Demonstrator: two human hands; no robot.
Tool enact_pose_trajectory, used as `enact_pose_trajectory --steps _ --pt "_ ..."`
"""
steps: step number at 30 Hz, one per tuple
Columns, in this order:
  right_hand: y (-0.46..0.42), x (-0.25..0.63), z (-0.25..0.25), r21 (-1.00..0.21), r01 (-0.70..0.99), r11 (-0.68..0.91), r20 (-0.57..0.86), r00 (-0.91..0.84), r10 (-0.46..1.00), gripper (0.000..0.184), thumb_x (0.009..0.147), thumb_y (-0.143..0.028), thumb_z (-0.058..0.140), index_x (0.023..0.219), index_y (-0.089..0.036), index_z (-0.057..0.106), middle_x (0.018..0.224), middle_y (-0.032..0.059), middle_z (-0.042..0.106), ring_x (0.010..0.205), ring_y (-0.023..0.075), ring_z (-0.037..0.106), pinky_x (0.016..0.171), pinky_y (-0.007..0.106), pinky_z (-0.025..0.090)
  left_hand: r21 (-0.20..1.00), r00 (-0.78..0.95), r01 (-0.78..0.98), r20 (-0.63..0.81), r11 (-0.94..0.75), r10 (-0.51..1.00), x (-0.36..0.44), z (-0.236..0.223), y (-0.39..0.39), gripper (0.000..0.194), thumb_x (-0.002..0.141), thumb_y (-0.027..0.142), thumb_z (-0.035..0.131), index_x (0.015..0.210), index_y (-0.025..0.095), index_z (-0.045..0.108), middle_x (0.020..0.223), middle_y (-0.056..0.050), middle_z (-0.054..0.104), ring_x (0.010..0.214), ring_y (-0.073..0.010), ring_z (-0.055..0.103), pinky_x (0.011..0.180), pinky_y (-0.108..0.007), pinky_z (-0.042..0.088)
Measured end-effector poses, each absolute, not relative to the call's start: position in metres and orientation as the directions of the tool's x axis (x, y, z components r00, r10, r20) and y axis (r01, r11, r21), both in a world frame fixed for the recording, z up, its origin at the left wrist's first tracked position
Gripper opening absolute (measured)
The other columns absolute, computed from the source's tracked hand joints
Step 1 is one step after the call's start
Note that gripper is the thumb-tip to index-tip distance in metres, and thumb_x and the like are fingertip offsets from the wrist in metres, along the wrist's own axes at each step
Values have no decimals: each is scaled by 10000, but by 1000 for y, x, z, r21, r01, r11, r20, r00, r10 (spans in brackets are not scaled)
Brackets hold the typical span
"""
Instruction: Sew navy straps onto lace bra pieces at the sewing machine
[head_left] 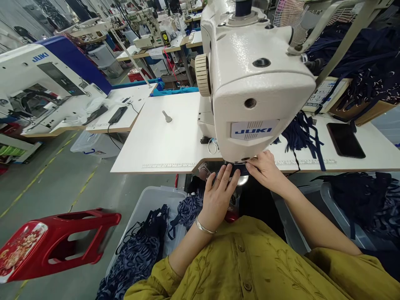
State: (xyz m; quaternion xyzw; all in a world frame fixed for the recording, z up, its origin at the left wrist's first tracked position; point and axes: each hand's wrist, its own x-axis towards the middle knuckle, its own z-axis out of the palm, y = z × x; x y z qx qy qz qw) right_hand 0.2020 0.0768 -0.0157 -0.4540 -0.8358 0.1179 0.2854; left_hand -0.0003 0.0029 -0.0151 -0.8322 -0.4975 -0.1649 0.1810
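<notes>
A white sewing machine [259, 91] stands over the table's front edge. Beneath its head lies a small piece of dark navy fabric [239, 169], mostly covered by the machine and my fingers. My left hand [218, 193], with a silver bangle at the wrist, rests on the fabric's left side, fingers stretched out and slightly spread. On the other side, my right hand [264, 170] has its thumb and fingers closed at the fabric's right edge. The needle area is hidden under the machine head.
Navy straps [301, 135] and a black phone [346, 140] lie on the tabletop to the right. Patterned navy garments fill a plastic bin [156, 193] below left. A red stool [75, 237] is on the floor. Another sewing machine [46, 79] stands at left.
</notes>
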Motion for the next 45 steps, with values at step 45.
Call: enact_pose_trajectory --steps 45 --pt "74 185 -14 -672 554 491 371 -322 871 281 973 -330 371 1128 -246 590 1208 106 496 1172 275 427 979 476 381 -62 395 901 530 -430 751 -5 -25 4 498 899 58 418 1379 178 480 1404 -156 510 1283 -281 498 1008 -437 436"
